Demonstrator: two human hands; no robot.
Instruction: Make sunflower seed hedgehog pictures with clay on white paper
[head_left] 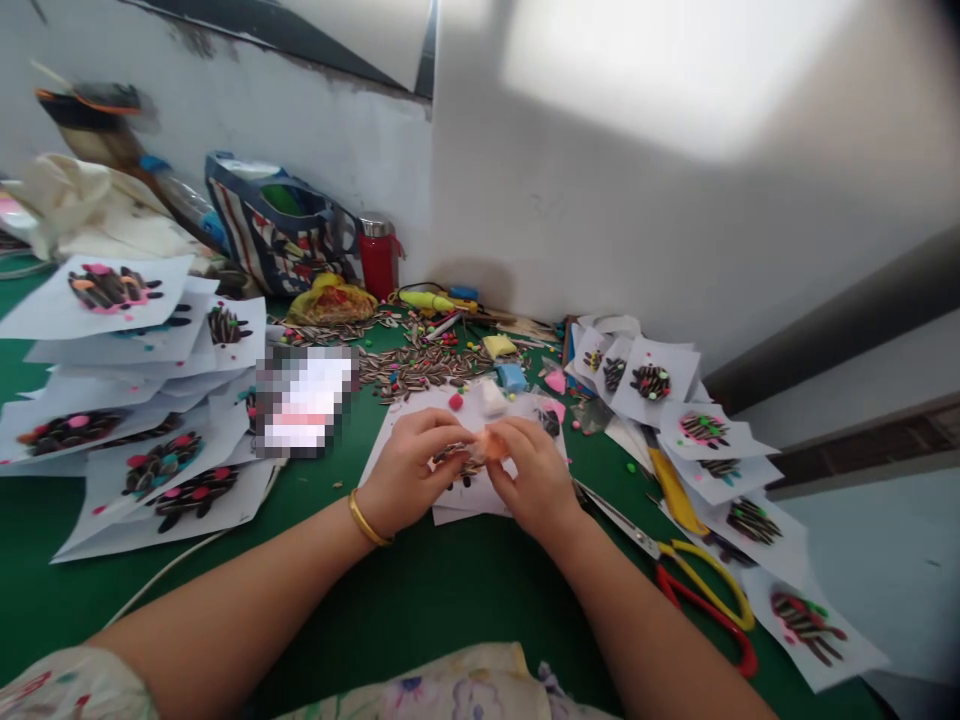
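Over the white paper sheets [405,425], my left hand [416,465] and my right hand [536,480] meet at the fingertips. Between them is a small soft orange lump [495,445] that looks like modelling clay, pinched by my right thumb and fingers. The left fingers are also closed, with the index fingertip at the lump's left edge. Partly hidden beneath my hands, striped sunflower seeds [469,468] form a picture on the sheet. Just beyond, a white clay block [491,397], a blue clay block [512,377] and a red clay ball [455,402] lie close by.
Loose sunflower seeds [420,365] spread across the green table [420,610]. Stacked seed pictures stand at left [172,500] and right [750,520]. Scissors [660,550] lie beside my right forearm; a phone [304,405] is at left. Behind are a red flask [379,258] and bag [277,230].
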